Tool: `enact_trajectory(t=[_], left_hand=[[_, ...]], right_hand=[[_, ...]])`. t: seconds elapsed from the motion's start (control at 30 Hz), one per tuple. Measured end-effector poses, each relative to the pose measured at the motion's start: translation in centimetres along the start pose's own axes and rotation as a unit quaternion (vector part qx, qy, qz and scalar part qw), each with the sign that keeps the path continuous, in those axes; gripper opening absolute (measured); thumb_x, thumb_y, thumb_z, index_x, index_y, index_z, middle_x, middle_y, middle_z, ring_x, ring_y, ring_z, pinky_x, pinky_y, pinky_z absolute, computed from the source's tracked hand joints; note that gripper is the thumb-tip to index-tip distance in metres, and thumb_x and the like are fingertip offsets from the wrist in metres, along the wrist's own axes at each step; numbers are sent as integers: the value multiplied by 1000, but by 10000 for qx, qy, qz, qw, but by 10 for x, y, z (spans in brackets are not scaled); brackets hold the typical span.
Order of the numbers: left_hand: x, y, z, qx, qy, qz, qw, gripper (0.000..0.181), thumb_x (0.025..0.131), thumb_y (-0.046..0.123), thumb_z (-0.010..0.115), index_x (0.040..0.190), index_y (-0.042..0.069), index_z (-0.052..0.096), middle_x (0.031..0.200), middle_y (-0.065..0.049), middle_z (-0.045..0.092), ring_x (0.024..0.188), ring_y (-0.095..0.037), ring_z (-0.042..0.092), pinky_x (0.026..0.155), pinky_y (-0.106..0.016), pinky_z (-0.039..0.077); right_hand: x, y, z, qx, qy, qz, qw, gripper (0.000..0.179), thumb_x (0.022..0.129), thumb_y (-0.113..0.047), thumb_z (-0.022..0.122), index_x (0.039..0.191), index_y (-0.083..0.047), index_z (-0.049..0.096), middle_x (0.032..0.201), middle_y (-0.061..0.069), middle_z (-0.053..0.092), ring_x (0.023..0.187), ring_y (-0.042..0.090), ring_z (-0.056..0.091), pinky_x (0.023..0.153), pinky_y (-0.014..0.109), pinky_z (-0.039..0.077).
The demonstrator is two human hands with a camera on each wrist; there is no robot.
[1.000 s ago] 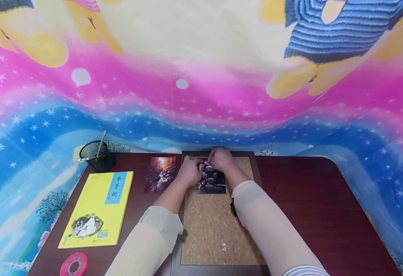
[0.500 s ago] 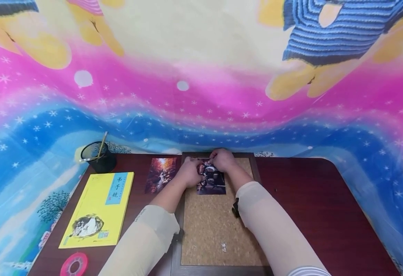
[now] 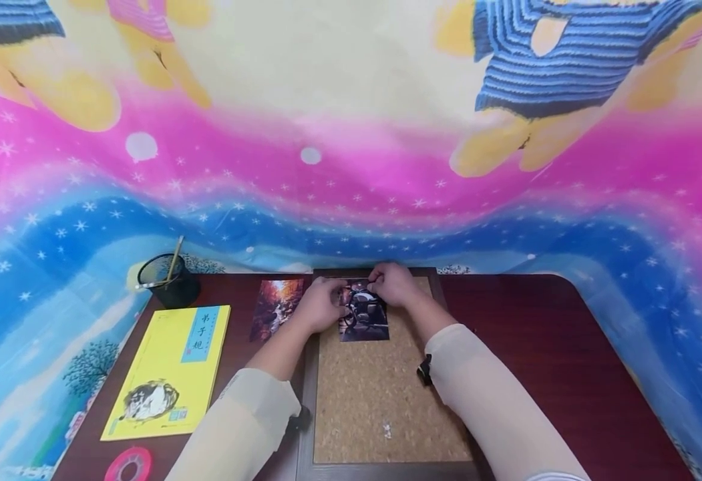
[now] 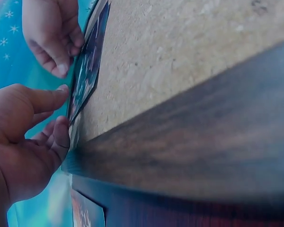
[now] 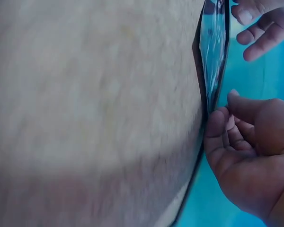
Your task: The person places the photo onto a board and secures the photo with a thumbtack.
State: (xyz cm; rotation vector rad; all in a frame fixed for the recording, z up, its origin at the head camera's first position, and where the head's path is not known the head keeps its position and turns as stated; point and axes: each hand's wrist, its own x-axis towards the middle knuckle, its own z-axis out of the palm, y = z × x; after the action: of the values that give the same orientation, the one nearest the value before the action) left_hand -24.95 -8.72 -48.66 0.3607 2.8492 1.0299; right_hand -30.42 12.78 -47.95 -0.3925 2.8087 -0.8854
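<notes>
A photo print of a motorcycle (image 3: 364, 317) lies on the upper part of the framed cork board (image 3: 381, 387). At its upper left edge is my left hand (image 3: 322, 304), thumb and fingers apart in the left wrist view, with fingertips near the print's edge. My right hand (image 3: 395, 284) is at the upper right corner. In the right wrist view, its thumb and curled index finger come close together beside the glossy print (image 5: 213, 52); whether something small is between them is hidden. A second photo print (image 3: 277, 310), an orange forest stream, lies left of the board.
A yellow book (image 3: 167, 374) lies on the dark table (image 3: 543, 361) at left, with a red tape roll (image 3: 128, 464) in front. Behind the book stands a black mesh pen cup (image 3: 173, 284). Small white bits (image 3: 387, 429) lie low on the cork. A patterned cloth (image 3: 351, 167) hangs behind.
My left hand has drawn slightly left and its fingers have spread from the motorcycle print. The right hand has shifted slightly right of the print's top, uncovering more of it.
</notes>
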Motion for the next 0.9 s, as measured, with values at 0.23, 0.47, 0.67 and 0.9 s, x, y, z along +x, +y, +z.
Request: enact_trajectory(t=[0.23,0.47,0.67,0.9], left_hand=[[-15,-6,-4,-323,158,-130,9993,58,87,19,81,142,8,63,126,-15,63,111,-30,62,98,-49,49],[-25,-4,-8,-557,257,-85,9981,57,89,17,79,141,5,62,117,-13,65,100,-27,61,90,-48,52],[-35,-6,-12,-471,389,-184,9980,50,90,18,79,139,11,66,111,-9,66,84,-19,60,79,-41,52],[-53,-8,-20,-519,452,-376,9969,49,90,19,80,136,7,67,109,-8,65,77,-15,59,69,-35,52]], right_hand=[[-19,9,-11,137,5,-3,9999,16,97,-23,72,109,-11,72,93,1,68,87,18,63,81,38,52],[-39,20,-19,106,326,-218,9992,14,96,-18,70,107,-11,74,94,1,70,89,18,65,84,38,54],[-55,28,-22,81,483,-349,9982,12,95,-14,69,105,-11,74,92,0,70,86,17,64,81,38,53],[-77,42,-32,86,453,-321,9984,14,97,-15,69,109,-8,74,94,1,71,88,17,65,80,39,54]])
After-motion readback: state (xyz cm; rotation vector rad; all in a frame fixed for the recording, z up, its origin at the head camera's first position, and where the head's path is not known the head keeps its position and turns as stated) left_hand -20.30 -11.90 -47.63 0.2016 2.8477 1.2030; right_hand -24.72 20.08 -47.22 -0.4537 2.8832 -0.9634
